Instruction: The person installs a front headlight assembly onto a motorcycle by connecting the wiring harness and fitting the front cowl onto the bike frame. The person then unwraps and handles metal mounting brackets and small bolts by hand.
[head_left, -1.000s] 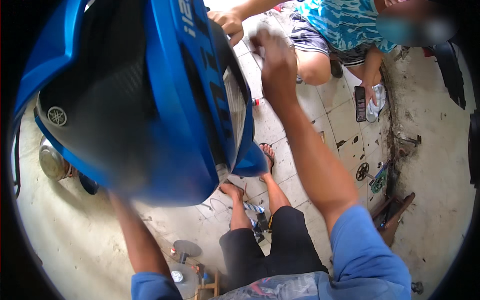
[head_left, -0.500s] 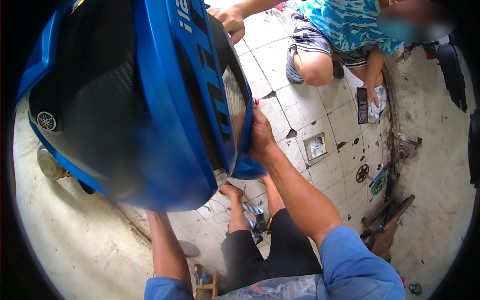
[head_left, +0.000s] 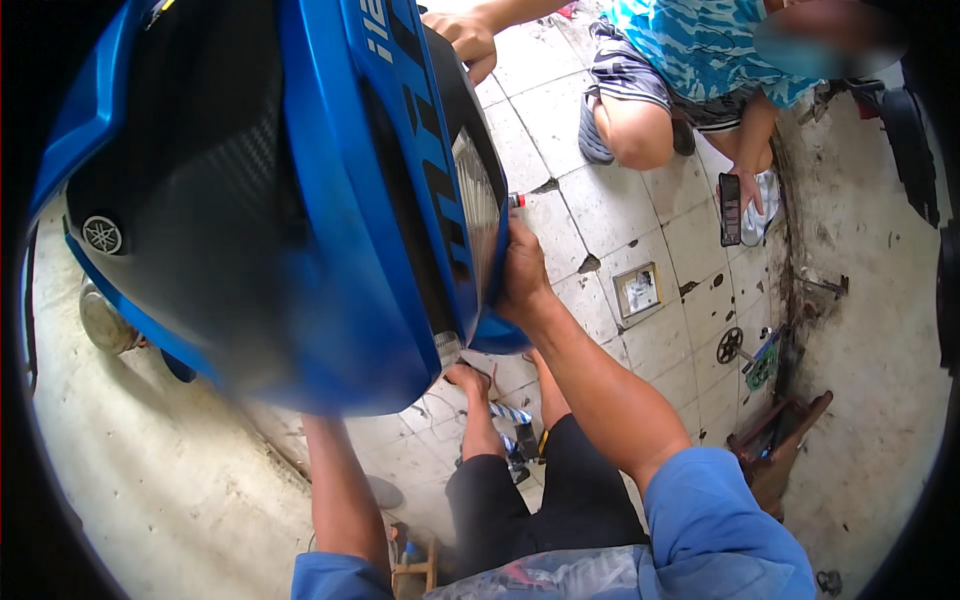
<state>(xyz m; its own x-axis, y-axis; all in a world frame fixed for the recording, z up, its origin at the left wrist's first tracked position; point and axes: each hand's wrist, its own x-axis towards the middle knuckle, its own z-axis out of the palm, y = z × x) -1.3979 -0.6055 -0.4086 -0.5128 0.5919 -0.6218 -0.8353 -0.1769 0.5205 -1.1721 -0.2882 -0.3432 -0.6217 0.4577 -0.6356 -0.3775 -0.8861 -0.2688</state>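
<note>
A large blue and black motorcycle front fairing [head_left: 330,230] fills the left half of the view, close up, with a clear headlight lens [head_left: 474,200] along its right side. My right hand [head_left: 524,272] is closed on the fairing's right edge below the lens, the fingers partly hidden behind it. From the lower edge my left forearm [head_left: 345,490] reaches up under the fairing, which hides that hand. At the top, a co-worker's hand [head_left: 465,42] touches the fairing's upper right edge.
The co-worker in a blue patterned shirt [head_left: 690,40] crouches at upper right, a dark phone [head_left: 730,209] by the other hand. On the tiled floor [head_left: 610,210] lie a framed square piece [head_left: 637,291], a black wheel-shaped part [head_left: 730,345] and a wooden stand [head_left: 790,440] beside the wall.
The view has shifted slightly, so the fairing and floor sit a little differently in it. My right hand keeps its grip and the co-worker's hand stays at the top edge.
</note>
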